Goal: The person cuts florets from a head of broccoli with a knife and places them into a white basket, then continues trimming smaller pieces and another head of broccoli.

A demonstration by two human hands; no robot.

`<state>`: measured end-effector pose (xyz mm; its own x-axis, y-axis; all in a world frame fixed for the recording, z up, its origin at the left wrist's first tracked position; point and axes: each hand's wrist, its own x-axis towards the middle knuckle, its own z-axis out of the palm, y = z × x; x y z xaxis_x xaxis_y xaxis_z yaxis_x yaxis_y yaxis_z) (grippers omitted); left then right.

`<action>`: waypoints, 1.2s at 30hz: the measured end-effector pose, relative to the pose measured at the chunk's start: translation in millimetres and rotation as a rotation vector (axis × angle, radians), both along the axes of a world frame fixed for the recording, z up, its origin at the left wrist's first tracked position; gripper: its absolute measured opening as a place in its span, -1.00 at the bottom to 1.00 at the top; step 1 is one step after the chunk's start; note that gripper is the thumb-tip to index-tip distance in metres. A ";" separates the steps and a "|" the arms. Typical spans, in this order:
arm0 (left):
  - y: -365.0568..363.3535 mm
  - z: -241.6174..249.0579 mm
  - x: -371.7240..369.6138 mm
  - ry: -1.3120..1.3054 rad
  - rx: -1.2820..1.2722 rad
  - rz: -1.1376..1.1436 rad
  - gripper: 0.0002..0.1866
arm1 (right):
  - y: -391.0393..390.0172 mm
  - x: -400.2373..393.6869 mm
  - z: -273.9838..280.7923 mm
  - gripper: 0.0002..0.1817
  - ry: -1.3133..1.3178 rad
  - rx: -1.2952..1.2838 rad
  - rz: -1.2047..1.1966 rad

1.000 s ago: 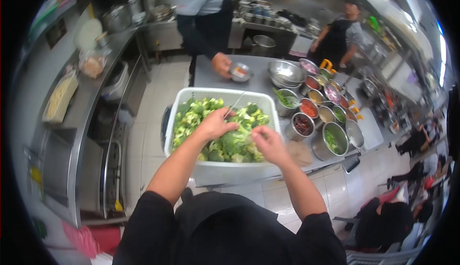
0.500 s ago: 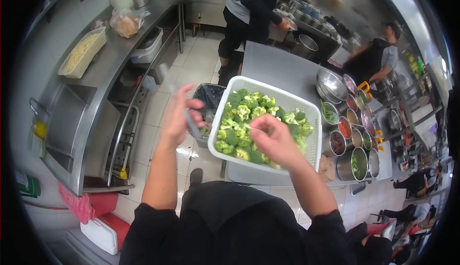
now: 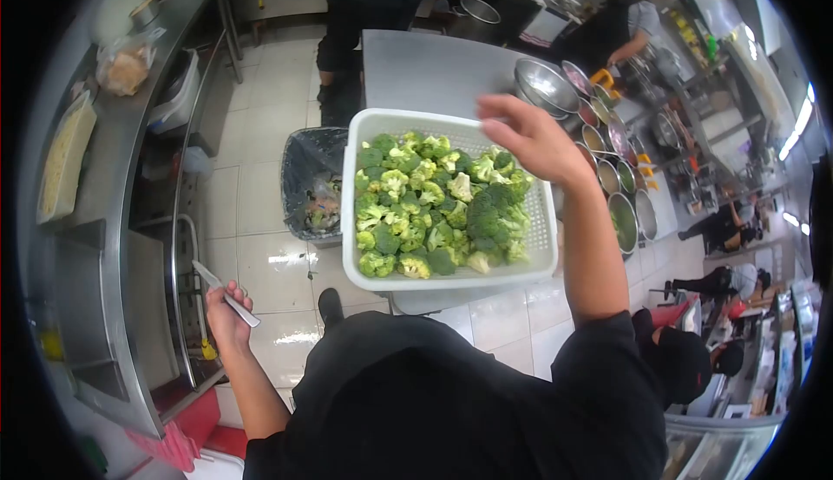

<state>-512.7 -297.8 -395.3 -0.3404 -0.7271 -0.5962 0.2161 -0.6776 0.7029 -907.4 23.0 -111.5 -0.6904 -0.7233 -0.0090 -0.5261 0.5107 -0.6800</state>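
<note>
My left hand point(image 3: 227, 311) is out to the lower left, its fingers wrapped round a slim, pale metal knife point(image 3: 214, 281). A white perforated plastic basket point(image 3: 350, 246) full of cut broccoli florets point(image 3: 425, 202) rests at the end of a steel table, in front of me. Above the basket's far right corner is my right hand point(image 3: 534, 137), with its fingers stretched out and nothing visible in them. A large dark green broccoli head point(image 3: 496, 213) lies on the right side of the pile.
A bin point(image 3: 299, 172) lined with a black bag stands left of the basket, scraps inside. Metal bowls point(image 3: 545, 85) and several food containers line the table point(image 3: 434, 68) at right. A steel sink counter point(image 3: 143, 168) runs along the left. One co-worker point(image 3: 369, 3) stands beyond the table.
My left hand has dropped down and left with the knife. My right hand has gone from over the broccoli to the basket's far right corner, its fingers spreading. The view has shifted.
</note>
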 end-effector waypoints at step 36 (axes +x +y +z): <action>287.0 153.5 -272.4 -0.427 -1.934 -1.229 -0.83 | 130.1 47.6 -132.5 -0.39 -0.033 -0.327 -0.560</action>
